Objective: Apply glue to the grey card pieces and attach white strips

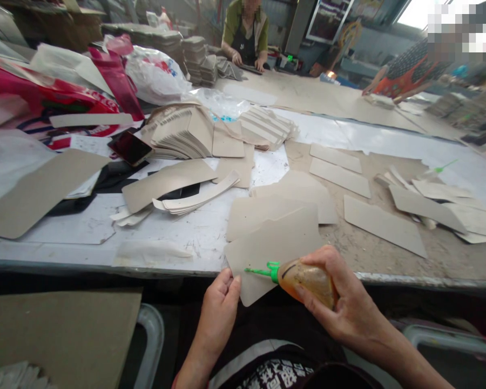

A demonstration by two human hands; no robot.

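Left hand (pixel 221 302) pinches the near corner of card piece (pixel 273 246), which overhangs the table edge (pixel 65 254). Right hand (pixel 344 302) is wrapped around glue bottle (pixel 308 278), with the green nozzle (pixel 259 270) touching the card. Cut cards (pixel 383 224) lie beyond.

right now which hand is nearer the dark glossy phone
Left. The left hand, pinching grey cardboard, is below-right of the dark glossy phone; the right hand, gripping an orange squeeze bottle, is farther right.
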